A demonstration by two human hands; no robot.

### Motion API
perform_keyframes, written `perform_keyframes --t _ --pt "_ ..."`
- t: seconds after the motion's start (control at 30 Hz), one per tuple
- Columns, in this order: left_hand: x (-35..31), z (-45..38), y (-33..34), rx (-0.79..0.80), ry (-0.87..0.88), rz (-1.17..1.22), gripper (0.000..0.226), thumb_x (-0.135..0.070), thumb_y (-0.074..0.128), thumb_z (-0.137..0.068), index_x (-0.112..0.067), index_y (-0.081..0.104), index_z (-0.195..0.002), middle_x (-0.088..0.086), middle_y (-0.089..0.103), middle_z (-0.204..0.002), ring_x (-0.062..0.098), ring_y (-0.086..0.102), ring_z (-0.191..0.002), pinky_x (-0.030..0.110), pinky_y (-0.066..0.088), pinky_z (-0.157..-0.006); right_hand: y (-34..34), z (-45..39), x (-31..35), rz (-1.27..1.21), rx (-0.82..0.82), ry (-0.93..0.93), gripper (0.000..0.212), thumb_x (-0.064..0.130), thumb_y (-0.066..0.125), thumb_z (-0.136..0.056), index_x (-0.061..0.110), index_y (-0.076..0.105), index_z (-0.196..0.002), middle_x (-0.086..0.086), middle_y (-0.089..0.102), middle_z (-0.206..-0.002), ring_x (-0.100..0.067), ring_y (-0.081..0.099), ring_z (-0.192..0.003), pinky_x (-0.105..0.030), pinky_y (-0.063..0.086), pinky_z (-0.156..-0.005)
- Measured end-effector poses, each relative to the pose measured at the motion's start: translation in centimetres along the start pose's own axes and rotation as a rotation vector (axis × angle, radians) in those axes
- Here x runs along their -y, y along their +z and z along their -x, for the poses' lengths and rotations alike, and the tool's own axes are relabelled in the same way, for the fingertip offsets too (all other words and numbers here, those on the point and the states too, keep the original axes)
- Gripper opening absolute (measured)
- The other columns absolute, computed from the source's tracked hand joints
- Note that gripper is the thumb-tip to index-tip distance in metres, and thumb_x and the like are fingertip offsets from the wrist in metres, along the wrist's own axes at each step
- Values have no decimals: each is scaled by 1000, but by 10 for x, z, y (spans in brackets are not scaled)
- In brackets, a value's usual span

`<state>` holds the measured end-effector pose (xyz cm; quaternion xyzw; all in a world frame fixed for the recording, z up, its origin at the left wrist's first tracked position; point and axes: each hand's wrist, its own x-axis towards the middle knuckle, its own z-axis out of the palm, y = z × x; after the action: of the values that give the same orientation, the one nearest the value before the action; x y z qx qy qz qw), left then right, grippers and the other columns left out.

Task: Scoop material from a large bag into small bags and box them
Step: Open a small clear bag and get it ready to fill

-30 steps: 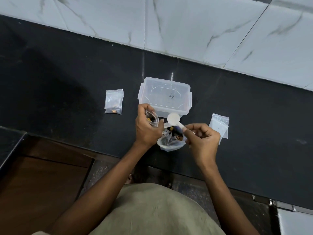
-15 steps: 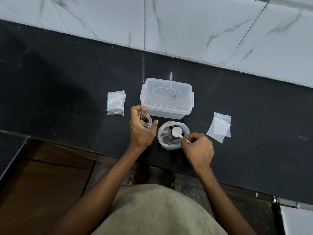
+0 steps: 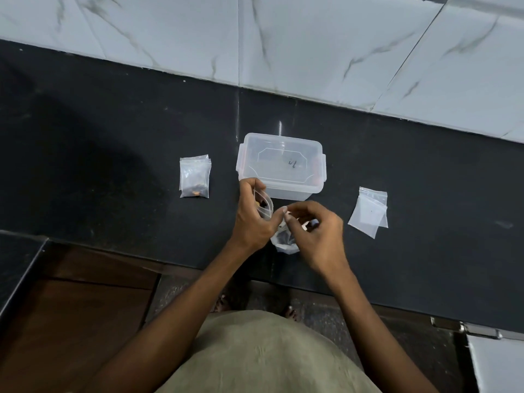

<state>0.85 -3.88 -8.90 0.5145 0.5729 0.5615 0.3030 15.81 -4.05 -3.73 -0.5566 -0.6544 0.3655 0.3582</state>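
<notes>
Two hands meet just in front of the clear lidded plastic box (image 3: pixel 281 165), which sits closed on the black stone counter (image 3: pixel 113 143) below the white marble-patterned wall tiles (image 3: pixel 312 38). Your left hand (image 3: pixel 253 219) has its fingers curled around a small zip bag (image 3: pixel 264 207), holding it upright with its mouth spread; dark and orange bits show inside it. Your right hand (image 3: pixel 314 231) hovers beside it, over the large bag (image 3: pixel 285 242), whose clear crumpled plastic and dark contents peek out beneath your palm at the counter's near edge. The right hand's fingers are bent with the thumb and forefinger drawn toward each other near the small bag's mouth, and something white shows under them, but motion blur means you cannot tell from this view whether it grips anything. Well to the left of the box lies a pile of filled small bags (image 3: pixel 195 177), flat on the counter, with dark and orange pieces settled at the bottom. Off to the right lies a stack of empty zip bags (image 3: pixel 368 211), slightly fanned. Your olive shirt (image 3: pixel 263 358) fills the lower middle, and a wooden surface (image 3: pixel 76 307) shows below the counter at the lower left.
</notes>
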Motion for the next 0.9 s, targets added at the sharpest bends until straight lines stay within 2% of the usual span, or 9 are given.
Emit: perform_keyframes --t 0.07,0.17,0.23,0.33,0.47,0.57,0.67,0.77,0.9 --pt "-1 -3 -4 42 -2 72 58 -29 76 -76 -5 39 -113 8 43 -103 11 46 -88 20 44 -81 4 -3 13 -235 86 86 4 10 71 -92 10 73 -95 -3 74 -80 -17 70 -71 -25 53 -60" --pt "0 -10 -12 106 -18 100 67 -39 77 -74 -4 35 -114 8 40 -105 12 44 -86 21 42 -76 10 -13 28 -385 144 205 13 14 65 -98 4 73 -94 -10 71 -75 -22 66 -66 -31 51 -54" --pt "0 -13 -13 134 -15 58 70 -41 79 -70 -13 33 -114 9 39 -108 15 44 -89 24 42 -76 15 -21 35 -337 146 251 16 18 69 -95 5 75 -88 -12 73 -77 -22 67 -68 -37 55 -61" --pt "3 -17 -17 159 -30 47 62 -36 73 -67 -27 31 -111 12 37 -110 22 41 -91 39 41 -75 23 -30 43 -152 152 263 4 12 76 -86 13 78 -84 -1 76 -76 -15 74 -76 -38 63 -78" --pt "5 -17 -39 236 0 65 72 -40 78 -71 -11 38 -123 16 44 -119 35 51 -105 45 49 -88 28 -39 49 -7 120 201 9 7 76 -86 14 79 -82 3 75 -72 -11 73 -68 -32 63 -72" --pt "-2 -20 -57 138 -53 256 44 -32 65 -85 -3 53 -116 19 55 -114 31 57 -105 47 48 -89 29 -44 49 -37 124 168 9 8 78 -85 16 78 -81 4 74 -70 -6 69 -65 -26 58 -68" --pt "1 -26 -71 36 -104 233 16 -16 63 -87 -4 66 -97 13 66 -98 22 61 -93 51 48 -85 31 -46 47 95 83 132 9 14 79 -84 22 78 -80 10 70 -66 -3 62 -57 -22 50 -59" --pt "3 -27 -81 32 -135 182 14 -8 68 -85 1 69 -95 12 71 -95 18 64 -88 40 53 -85 34 -45 50 -37 133 153 6 11 80 -85 17 78 -83 4 71 -69 -13 70 -63 -27 55 -62" --pt "1 -28 -82 6 -136 145 3 -8 68 -89 -5 69 -90 4 70 -87 11 64 -81 32 55 -77 39 -41 49 10 100 95 4 15 79 -86 18 78 -83 13 67 -65 2 57 -56 -15 44 -60"
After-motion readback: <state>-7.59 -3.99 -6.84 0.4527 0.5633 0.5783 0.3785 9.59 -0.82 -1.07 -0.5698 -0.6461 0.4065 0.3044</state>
